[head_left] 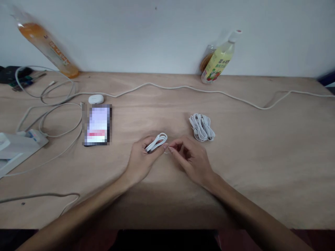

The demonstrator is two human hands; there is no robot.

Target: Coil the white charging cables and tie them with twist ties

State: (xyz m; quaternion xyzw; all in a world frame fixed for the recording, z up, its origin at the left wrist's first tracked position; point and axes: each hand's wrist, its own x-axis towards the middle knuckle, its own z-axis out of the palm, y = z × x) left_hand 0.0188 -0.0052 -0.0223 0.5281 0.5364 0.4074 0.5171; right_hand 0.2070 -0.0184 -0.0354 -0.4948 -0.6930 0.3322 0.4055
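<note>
Over the front middle of the table, my left hand [142, 157] is closed around a coiled white cable [158, 141], whose loops stick out between thumb and fingers. My right hand [192, 157] is just to the right, thumb and forefinger pinched together close to my left thumb tip. A thin pale strand [167, 152] shows between the two hands and runs to the pinch; its kind is too small to make out. Beyond my right hand lie bundled white cables [201, 127] on the table.
A phone [97, 124] and a white earbud case [96, 99] lie to the left. Loose cables [57, 104] sprawl near a white box-like object [18, 150]. One long cord [183, 87] crosses the back. An orange bottle [49, 48] and a yellow-green bottle [218, 61] stand by the wall.
</note>
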